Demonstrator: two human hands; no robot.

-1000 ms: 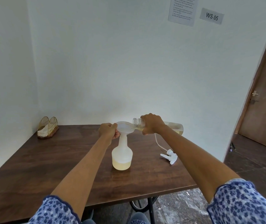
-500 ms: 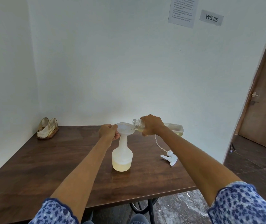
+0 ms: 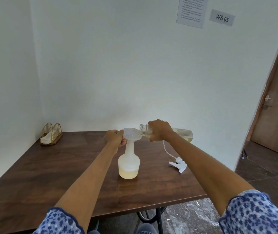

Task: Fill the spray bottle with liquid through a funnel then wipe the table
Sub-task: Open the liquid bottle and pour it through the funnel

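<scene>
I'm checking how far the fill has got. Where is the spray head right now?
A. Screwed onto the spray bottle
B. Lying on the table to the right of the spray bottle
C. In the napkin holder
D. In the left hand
B: the spray head lies on the table, right of the spray bottle, whose neck carries the funnel.

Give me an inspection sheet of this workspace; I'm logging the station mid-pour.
Surface: dark wooden table, no spill seen.
Job's things: spray bottle upright, pale yellow liquid in its bottom part; funnel seated in its neck; clear bottle tipped, mouth over the funnel; trigger sprayer head with its tube lying on the table to the right.
Clutter: gold wire napkin holder in the far left corner.
Hands: left hand holds the funnel rim; right hand grips the clear bottle.
Cables: nothing seen.
Surroundings: white walls, printed sheet, "WS 05" sign, brown door at right.
</scene>
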